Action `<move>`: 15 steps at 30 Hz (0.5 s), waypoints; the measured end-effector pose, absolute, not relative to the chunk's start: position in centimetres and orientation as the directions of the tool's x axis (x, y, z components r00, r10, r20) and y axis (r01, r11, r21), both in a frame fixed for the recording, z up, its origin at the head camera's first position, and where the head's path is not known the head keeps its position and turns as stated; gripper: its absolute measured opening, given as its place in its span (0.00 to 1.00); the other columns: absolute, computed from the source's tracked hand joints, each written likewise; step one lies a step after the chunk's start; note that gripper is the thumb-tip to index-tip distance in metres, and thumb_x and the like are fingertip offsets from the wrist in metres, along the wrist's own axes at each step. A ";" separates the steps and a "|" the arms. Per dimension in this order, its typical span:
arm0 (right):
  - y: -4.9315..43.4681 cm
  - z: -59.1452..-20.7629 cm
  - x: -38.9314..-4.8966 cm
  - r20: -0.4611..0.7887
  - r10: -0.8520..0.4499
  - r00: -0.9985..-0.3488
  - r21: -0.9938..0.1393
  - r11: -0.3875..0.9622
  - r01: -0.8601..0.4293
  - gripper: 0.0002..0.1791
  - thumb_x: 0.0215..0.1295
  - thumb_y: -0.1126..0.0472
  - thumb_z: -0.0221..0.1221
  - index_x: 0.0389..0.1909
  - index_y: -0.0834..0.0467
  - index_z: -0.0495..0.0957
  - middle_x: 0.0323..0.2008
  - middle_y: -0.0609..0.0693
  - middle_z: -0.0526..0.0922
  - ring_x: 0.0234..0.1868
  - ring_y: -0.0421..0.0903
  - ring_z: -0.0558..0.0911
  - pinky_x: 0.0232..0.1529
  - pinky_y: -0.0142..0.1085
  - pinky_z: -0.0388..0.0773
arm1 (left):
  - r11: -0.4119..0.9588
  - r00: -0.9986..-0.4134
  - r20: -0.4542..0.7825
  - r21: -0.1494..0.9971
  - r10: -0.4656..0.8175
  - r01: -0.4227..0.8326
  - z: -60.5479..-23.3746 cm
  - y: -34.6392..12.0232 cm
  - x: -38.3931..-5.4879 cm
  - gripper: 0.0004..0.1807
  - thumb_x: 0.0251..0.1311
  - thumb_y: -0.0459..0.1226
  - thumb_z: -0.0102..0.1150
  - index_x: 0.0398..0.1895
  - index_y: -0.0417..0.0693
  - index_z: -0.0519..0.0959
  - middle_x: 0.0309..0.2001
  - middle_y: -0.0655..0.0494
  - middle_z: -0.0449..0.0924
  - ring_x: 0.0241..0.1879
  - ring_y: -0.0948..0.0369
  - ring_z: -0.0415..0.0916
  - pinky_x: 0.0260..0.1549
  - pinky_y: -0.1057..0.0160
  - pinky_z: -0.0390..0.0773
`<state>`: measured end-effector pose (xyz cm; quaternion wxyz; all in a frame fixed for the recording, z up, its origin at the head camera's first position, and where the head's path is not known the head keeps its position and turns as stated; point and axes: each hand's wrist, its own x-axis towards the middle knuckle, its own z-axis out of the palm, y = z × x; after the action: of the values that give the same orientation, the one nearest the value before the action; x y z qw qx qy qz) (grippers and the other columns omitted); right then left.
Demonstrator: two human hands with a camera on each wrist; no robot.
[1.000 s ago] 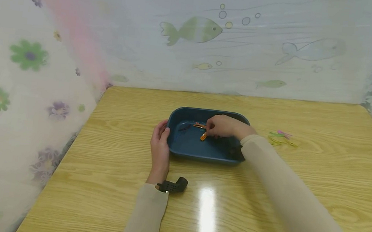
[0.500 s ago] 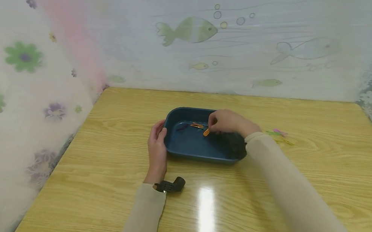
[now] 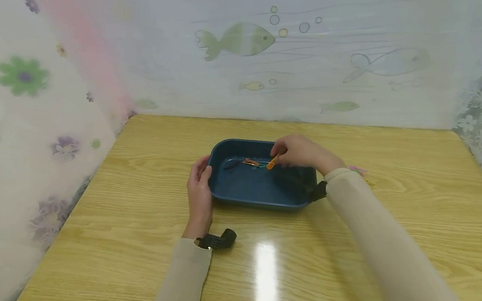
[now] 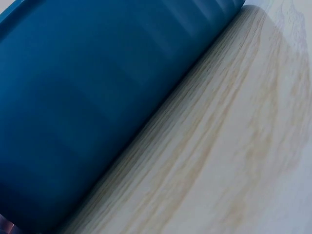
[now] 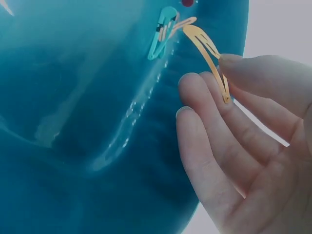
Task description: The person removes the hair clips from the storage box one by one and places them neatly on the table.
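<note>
A dark blue plastic basin (image 3: 257, 203) stands on the wooden table. My left hand (image 3: 199, 190) grips its left end, thumb at the rim and fingers along the outer wall; the left wrist view has mostly that wall (image 4: 97, 87). Over the basin's far side, my right hand (image 3: 300, 152) pinches a yellow-orange snap hair clip (image 5: 201, 44) between thumb and fingers, its wide end pointing away from them. Beneath it in the basin lie a teal hair clip (image 5: 161, 36) and a salmon-orange one (image 3: 250, 162). A dark hair clip (image 3: 231, 164) rests nearer the left end.
On the table right of the basin, partly hidden by my right sleeve (image 3: 374, 223), lie a pink clip (image 3: 358, 170) and a yellow one (image 3: 369, 182). A patterned curtain (image 3: 167, 54) hangs behind the table's far edge. A black wrist camera (image 3: 218, 240) sticks out from my left wrist.
My right hand has risen toward the basin's far rim with the orange hair clip, uncovering the teal clip below. The left hand keeps its hold on the basin. The head view has swung slightly right.
</note>
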<state>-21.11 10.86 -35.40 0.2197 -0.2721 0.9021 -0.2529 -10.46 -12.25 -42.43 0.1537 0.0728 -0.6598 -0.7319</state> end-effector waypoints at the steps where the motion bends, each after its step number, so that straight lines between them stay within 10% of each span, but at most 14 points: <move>1: 11.0 -35.3 -21.1 -0.255 -0.599 -0.759 -0.570 0.727 -0.383 0.12 0.62 0.63 0.53 0.45 0.61 0.75 0.34 0.55 0.81 0.32 0.49 0.78 0.32 0.36 0.74 | -0.081 -0.942 0.098 0.988 -0.321 0.130 -42.4 -12.3 -10.5 0.18 0.67 0.36 0.40 0.58 0.43 0.65 0.56 0.55 0.67 0.56 0.65 0.62 0.56 0.65 0.60; 15: 12.7 -34.6 -20.2 -0.213 -0.610 -0.763 -0.540 0.725 -0.428 0.09 0.61 0.62 0.54 0.40 0.59 0.77 0.28 0.49 0.80 0.27 0.47 0.76 0.29 0.37 0.72 | -0.086 -0.933 0.117 0.984 -0.342 0.155 -44.8 -12.8 -11.6 0.17 0.65 0.43 0.43 0.55 0.52 0.68 0.54 0.61 0.68 0.56 0.67 0.63 0.56 0.64 0.60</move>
<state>-20.17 12.73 -34.62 0.1920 -0.2855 0.9086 -0.2370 -11.64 -12.78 -44.84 0.1692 0.0714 -0.6544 -0.7335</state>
